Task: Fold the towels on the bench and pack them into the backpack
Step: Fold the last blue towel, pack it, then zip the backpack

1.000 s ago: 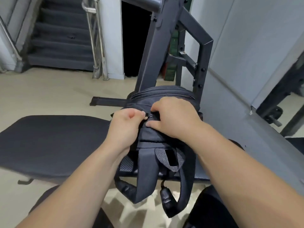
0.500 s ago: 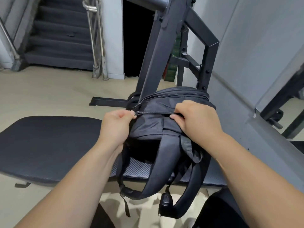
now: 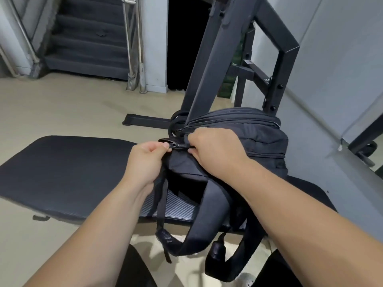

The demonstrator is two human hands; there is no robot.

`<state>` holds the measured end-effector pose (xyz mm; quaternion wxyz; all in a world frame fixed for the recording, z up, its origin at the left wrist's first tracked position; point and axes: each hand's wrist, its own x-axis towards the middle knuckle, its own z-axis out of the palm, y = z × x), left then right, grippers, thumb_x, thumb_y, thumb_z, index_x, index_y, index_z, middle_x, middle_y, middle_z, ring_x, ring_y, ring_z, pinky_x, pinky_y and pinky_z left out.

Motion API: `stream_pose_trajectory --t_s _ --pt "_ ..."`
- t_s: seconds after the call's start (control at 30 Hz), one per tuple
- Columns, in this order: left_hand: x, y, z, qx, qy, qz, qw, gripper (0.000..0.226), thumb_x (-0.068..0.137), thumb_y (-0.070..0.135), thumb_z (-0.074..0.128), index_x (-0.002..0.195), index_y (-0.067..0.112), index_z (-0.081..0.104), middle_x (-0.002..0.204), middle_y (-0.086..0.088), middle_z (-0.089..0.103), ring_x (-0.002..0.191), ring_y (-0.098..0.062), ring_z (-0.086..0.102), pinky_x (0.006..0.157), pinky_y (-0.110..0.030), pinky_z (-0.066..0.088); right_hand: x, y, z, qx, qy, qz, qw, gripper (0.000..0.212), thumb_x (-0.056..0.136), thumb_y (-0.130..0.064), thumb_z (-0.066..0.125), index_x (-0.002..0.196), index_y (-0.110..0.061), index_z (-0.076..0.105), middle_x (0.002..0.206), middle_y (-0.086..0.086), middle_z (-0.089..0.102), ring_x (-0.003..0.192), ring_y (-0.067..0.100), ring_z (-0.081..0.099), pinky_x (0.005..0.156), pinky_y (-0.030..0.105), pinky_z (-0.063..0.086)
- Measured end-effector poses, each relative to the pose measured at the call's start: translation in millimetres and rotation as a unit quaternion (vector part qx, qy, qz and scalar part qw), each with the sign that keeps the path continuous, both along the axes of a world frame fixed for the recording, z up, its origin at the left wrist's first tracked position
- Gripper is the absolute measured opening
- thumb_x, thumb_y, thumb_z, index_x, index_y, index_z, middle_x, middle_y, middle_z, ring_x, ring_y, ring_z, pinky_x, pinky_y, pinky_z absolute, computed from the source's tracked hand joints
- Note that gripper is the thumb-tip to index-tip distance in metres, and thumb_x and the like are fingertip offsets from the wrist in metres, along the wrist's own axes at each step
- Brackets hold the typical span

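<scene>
A black backpack stands upright on the black padded bench, its shoulder straps hanging over the front edge. My left hand pinches the fabric at the left end of the top zipper. My right hand grips the top of the pack right beside it, fingers on the zipper line. The zipper looks closed along its visible stretch. No towels are visible.
A black steel rack frame rises directly behind the backpack. Grey wall panels run along the right. Stairs and a dark doorway lie at the back, across a beige floor. My dark-clad knees are at the bottom edge.
My right hand has slid left along the zipper from the middle of the pack until it meets my left hand. The backpack has shifted slightly right in view.
</scene>
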<state>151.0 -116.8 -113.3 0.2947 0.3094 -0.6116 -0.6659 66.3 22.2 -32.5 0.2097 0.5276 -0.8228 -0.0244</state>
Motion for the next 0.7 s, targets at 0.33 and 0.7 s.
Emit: stream_pose_trajectory --t_s 0.33,0.7 --pt "-25.0 -44.4 -51.5 0.116 -0.063 0.074 0.988 0.016 0.094 0.023 0.068 0.083 0.014 0.074 0.056 0.003 0.045 0.049 -0.012 0.033 0.045 -0.020 0.024 -5.5 20.6 -31.6 -0.083 0.000 0.024 0.996 0.028 0.087 -0.029 0.074 0.071 -0.018 0.053 0.067 -0.003 0.050 0.053 0.027 0.054 0.046 0.026 0.026" --pt "-59.2 -64.9 -65.7 0.113 -0.117 0.129 0.978 0.012 0.092 0.022 0.072 0.086 0.013 0.076 0.084 -0.003 0.069 0.072 -0.013 0.057 0.078 -0.028 0.047 -7.9 7.1 -37.0 -0.092 -0.025 0.117 0.989 0.024 0.086 -0.026 0.075 0.072 -0.015 0.058 0.067 -0.001 0.053 0.055 0.025 0.055 0.048 0.027 0.025"
